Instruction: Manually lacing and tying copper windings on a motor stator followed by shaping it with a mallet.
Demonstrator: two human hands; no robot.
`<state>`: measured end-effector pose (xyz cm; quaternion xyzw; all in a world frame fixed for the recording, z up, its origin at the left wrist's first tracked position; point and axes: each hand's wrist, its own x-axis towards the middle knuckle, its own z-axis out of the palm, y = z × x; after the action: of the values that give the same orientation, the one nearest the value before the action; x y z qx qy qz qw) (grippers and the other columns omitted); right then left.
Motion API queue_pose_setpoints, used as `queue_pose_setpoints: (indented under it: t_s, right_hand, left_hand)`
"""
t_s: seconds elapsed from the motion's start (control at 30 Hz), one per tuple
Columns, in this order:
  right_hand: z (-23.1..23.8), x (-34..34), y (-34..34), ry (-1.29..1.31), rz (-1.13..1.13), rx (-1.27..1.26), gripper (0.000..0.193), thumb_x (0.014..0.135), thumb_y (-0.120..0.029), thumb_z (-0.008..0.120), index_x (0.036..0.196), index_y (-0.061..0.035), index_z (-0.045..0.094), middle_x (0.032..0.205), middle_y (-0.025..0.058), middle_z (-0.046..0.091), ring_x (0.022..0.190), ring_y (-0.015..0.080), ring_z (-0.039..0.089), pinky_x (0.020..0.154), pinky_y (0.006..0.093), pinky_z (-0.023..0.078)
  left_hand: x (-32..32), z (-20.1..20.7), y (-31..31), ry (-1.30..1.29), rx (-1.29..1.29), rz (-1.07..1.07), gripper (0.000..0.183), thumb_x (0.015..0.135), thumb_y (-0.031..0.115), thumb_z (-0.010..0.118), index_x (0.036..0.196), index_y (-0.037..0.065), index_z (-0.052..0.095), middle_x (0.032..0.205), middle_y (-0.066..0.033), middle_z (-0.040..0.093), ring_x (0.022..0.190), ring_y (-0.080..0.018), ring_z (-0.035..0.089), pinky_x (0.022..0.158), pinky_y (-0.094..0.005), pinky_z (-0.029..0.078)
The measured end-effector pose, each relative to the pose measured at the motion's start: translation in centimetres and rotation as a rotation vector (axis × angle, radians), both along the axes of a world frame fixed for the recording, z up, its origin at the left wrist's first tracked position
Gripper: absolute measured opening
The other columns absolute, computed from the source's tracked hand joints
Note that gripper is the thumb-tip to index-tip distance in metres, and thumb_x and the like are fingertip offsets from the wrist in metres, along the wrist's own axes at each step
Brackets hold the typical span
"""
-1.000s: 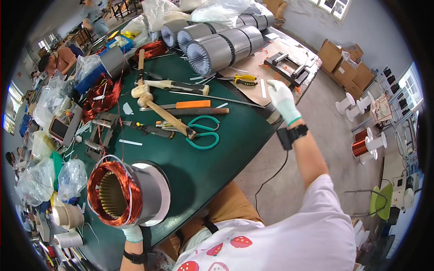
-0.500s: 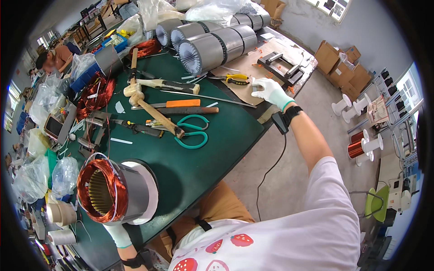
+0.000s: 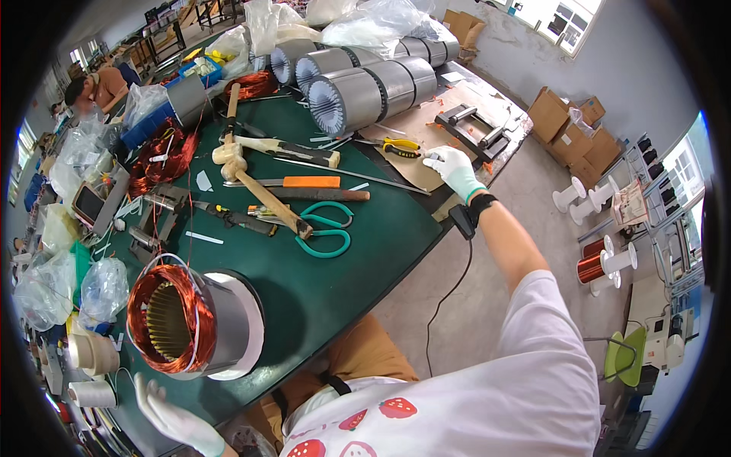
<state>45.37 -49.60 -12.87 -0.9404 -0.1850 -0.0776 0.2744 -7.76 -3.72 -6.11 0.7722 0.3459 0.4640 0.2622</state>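
My left hand (image 3: 173,415), in a white glove, is open with its fingers stretched out at the table's near edge. Just above it lies a motor stator (image 3: 228,324), a grey steel cylinder on its side with copper windings at one end and a white band at the other. My gloved right hand (image 3: 454,169) reaches to the far right over a brown board (image 3: 426,129). Its fingers are curled together; anything between them is hidden. Close to its left lie yellow-and-black pliers (image 3: 400,147), apart from the fingers.
On the green table (image 3: 304,282) lie a mallet (image 3: 263,194), teal-handled scissors (image 3: 331,242) and an orange-handled tool (image 3: 312,182). Several steel cores (image 3: 346,103) line the back. A metal frame (image 3: 476,129) sits on the board. A black cable hangs from my right wrist.
My left hand has come out from beneath the stator toward the near edge, its fingers now spread. My right hand has shifted slightly, and its fingers have drawn closer together.
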Motion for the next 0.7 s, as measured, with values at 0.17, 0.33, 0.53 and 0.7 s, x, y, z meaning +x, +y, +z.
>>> queue_pose_setpoints:
  t_s: [0.17, 0.33, 0.53, 0.7]
  right_hand:
    - [4.9, -13.2, 9.3, 0.292, 0.072, 1.039, 0.03, 0.097, -0.03, 0.066, 0.107, -0.0014, 0.07, 0.095, 0.0043, 0.071, 0.084, 0.0113, 0.063, 0.077, 0.0248, 0.05]
    - [6.6, -27.8, 15.6, 0.959, 0.246, 1.271, 0.035, 0.102, -0.028, 0.06, 0.125, -0.0021, 0.062, 0.1, 0.0016, 0.069, 0.08, 0.0038, 0.056, 0.072, 0.0176, 0.044]
    - [5.7, -33.3, 19.3, 1.054, 0.374, 1.246, 0.026, 0.1, -0.02, 0.064, 0.116, -0.0004, 0.07, 0.09, -0.0008, 0.066, 0.078, 0.0055, 0.052, 0.072, 0.0218, 0.042]
    - [3.8, -33.9, 19.3, 1.208, 0.439, 1.158, 0.028, 0.099, -0.017, 0.064, 0.121, 0.001, 0.068, 0.087, -0.0007, 0.064, 0.077, 0.0068, 0.051, 0.069, 0.022, 0.041]
  left_hand:
    - [-0.3, 3.5, -5.4, -0.045, 0.499, -0.641, 0.036, 0.088, 0.009, 0.049, 0.118, -0.004, 0.064, 0.117, -0.0238, 0.063, 0.1, -0.0313, 0.061, 0.09, -0.0429, 0.048]
    - [10.1, 4.3, -10.5, 0.321, 0.232, -1.038, 0.05, 0.075, 0.003, 0.07, 0.125, 0.002, 0.061, 0.117, -0.0168, 0.065, 0.1, -0.0319, 0.064, 0.089, -0.0399, 0.05]
    - [13.2, 1.9, -11.3, 0.293, -0.675, -0.949, 0.023, 0.092, 0.012, 0.068, 0.109, 0.001, 0.057, 0.093, -0.0026, 0.064, 0.079, -0.0088, 0.058, 0.073, -0.0241, 0.048]
    - [11.1, -0.2, -10.3, 0.087, -1.08, -0.994, 0.019, 0.098, 0.017, 0.066, 0.106, 0.001, 0.06, 0.091, -0.0015, 0.065, 0.078, -0.0064, 0.058, 0.074, -0.0221, 0.049]
